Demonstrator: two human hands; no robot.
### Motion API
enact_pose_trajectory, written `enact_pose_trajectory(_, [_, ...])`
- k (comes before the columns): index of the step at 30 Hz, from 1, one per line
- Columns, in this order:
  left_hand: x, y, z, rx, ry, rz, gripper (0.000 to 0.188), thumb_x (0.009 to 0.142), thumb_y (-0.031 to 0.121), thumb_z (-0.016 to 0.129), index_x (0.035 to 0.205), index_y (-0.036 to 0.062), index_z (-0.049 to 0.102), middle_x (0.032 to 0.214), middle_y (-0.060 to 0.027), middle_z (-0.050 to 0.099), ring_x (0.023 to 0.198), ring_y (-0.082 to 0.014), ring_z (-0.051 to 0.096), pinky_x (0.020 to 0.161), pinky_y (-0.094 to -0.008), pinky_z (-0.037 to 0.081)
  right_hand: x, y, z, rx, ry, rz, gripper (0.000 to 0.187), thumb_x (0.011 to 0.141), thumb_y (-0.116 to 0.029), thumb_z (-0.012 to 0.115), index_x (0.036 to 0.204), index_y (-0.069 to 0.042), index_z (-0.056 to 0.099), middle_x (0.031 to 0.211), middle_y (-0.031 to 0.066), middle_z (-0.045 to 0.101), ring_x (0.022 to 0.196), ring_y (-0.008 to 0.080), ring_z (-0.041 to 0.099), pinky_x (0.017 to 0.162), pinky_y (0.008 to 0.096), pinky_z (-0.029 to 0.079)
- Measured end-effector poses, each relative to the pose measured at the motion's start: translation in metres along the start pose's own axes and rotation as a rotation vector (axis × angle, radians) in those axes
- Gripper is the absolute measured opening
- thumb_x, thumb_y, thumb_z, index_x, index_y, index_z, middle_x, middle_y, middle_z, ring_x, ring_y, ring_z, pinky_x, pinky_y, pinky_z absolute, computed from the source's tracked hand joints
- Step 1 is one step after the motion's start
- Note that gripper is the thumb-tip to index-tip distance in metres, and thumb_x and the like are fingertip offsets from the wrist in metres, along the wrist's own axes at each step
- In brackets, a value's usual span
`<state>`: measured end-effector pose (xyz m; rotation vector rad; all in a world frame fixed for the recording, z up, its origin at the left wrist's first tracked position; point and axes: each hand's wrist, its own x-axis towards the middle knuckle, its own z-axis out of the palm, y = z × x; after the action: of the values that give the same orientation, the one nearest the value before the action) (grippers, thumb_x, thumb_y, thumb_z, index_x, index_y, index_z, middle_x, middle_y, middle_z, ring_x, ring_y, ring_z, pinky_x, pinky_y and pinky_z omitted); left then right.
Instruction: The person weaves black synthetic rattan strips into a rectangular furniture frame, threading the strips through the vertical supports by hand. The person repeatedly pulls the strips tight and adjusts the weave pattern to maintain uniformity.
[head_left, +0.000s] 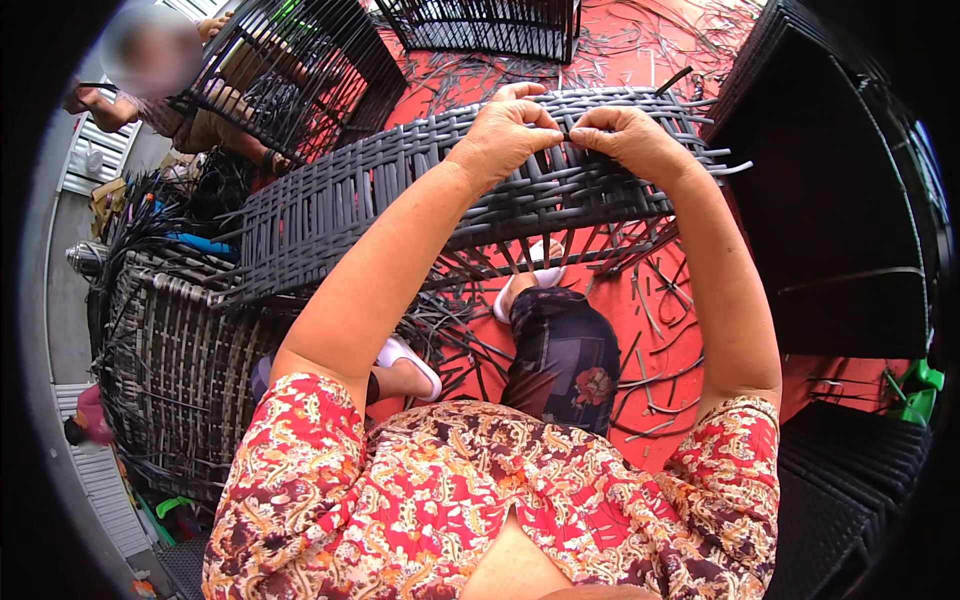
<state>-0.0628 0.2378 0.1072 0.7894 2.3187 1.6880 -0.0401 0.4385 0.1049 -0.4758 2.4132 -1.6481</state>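
Observation:
A long dark grey wicker piece (pixel 330 215) stretches across in front of me, its flat strands woven over and under a frame. Loose strand ends stick out at its right end. My left hand (pixel 505 132) rests at the upper edge of the weave, thumb and forefinger pinched together. Close beside it, my right hand (pixel 632 138) pinches in the same way. Between the two sets of fingertips a short bit of dark strand (pixel 566 135) shows; most of it is hidden by the fingers.
Black woven panels (pixel 840 190) stand stacked at the right. A brown-black woven piece (pixel 180 360) sits at the left beside a bundle of loose strands (pixel 125 220). Strand scraps litter the red floor (pixel 655 300). At the far left another person (pixel 215 120) sits by a black slatted frame (pixel 300 75).

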Motion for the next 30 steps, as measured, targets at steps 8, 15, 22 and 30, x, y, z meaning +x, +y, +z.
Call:
enact_pose_trajectory(8, [0.001,-0.018,0.002,0.579,0.135,0.084,0.017,0.071,0.020,0.072,0.085,0.0109,0.071,0.131,-0.0142,0.040,0.119,-0.0288,0.039,0.100,-0.0377,0.031,-0.001,0.001,-0.005,0.070,0.103,0.173,0.013,0.082,-0.018,0.065,0.076,-0.007,0.061,0.069,-0.0094,0.049,0.064,0.0011,0.040,0.057,0.0179,0.032])
enact_pose_trajectory(15, [0.008,-0.033,0.014,0.704,0.201,-0.045,0.016,0.066,0.034,0.069,0.080,0.0266,0.073,0.135,-0.0133,0.040,0.128,-0.0315,0.028,0.103,-0.0479,0.020,0.000,0.009,-0.009,0.155,0.101,0.106,0.016,0.082,-0.015,0.063,0.072,-0.005,0.058,0.102,0.0069,0.060,0.091,0.0102,0.050,0.084,0.0248,0.037])
enact_pose_trajectory(22, [0.016,-0.013,0.018,0.644,0.159,-0.217,0.029,0.065,0.046,0.070,0.082,0.0233,0.073,0.136,-0.0149,0.037,0.129,-0.0309,0.026,0.105,-0.0426,0.019,-0.003,0.012,-0.012,0.188,0.110,0.102,0.017,0.082,-0.015,0.062,0.070,-0.005,0.057,0.111,0.0119,0.058,0.102,0.0146,0.049,0.092,0.0296,0.034])
enact_pose_trajectory(30, [0.028,-0.012,0.024,0.729,0.149,-0.345,0.040,0.059,0.041,0.072,0.086,0.0121,0.072,0.133,-0.0120,0.038,0.128,-0.0271,0.026,0.105,-0.0383,0.021,-0.001,0.011,-0.007,0.163,0.094,0.093,0.017,0.082,-0.013,0.061,0.069,-0.004,0.056,0.115,0.0098,0.056,0.097,0.0124,0.049,0.087,0.0265,0.035])
